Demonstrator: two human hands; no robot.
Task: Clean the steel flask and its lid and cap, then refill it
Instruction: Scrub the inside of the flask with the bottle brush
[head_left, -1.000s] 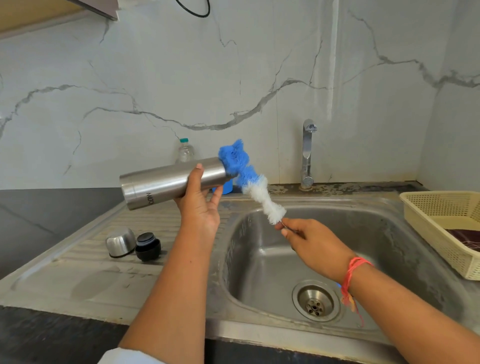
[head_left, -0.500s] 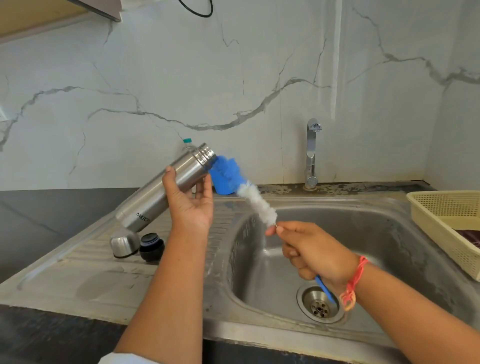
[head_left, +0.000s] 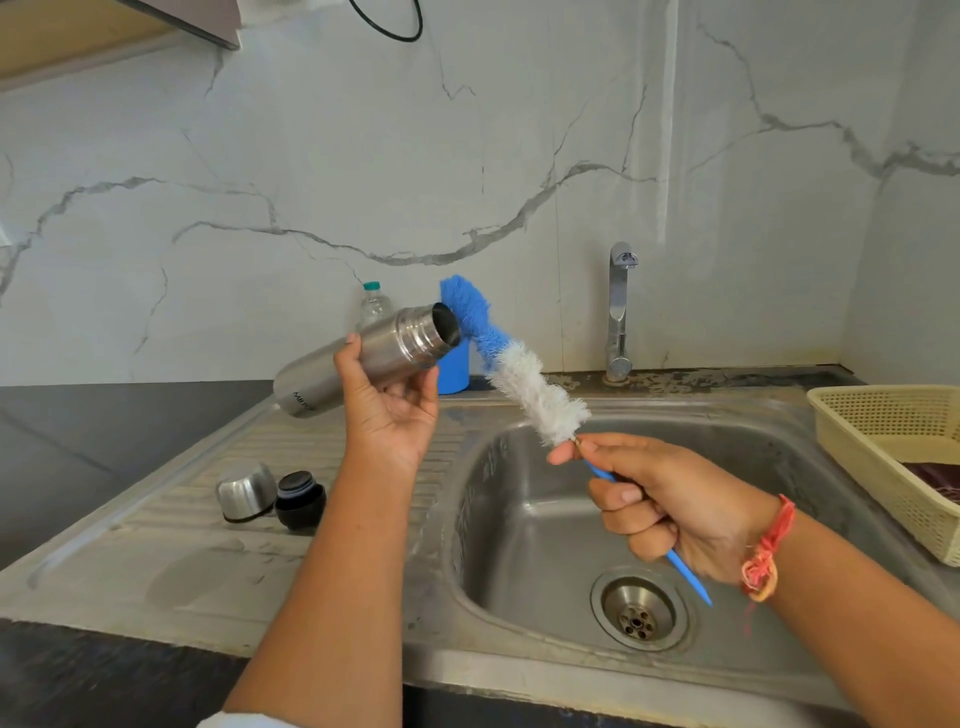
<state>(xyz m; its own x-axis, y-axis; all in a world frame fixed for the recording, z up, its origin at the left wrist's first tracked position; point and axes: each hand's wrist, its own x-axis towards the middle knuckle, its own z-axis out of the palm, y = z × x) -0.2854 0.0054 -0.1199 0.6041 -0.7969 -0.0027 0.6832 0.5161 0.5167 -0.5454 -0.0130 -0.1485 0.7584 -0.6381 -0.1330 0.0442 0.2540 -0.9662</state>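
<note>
Scrubbing is under way — flask (head_left: 363, 358) is gripped in left hand (head_left: 392, 410), brush (head_left: 511, 371) in right hand (head_left: 670, 512); cap (head_left: 245, 491) and lid (head_left: 300, 499), seemingly unwashed, lie on the drainboard's left part — refilling remains.

I identify this location as a domestic kitchen: stainless sink (head_left: 519, 519) with drainboard (head_left: 182, 571), tap (head_left: 619, 312), marble-patterned backsplash (head_left: 311, 156), dark countertop (head_left: 104, 441).

The cap (head_left: 245, 491) sits just left of the lid (head_left: 300, 500) on the drainboard (head_left: 156, 561), left of the basin (head_left: 545, 519). The flask (head_left: 363, 358) is above the drainboard's back right corner, the brush (head_left: 524, 384) right of it over the basin; the tap (head_left: 619, 312) stands behind the basin.
</note>
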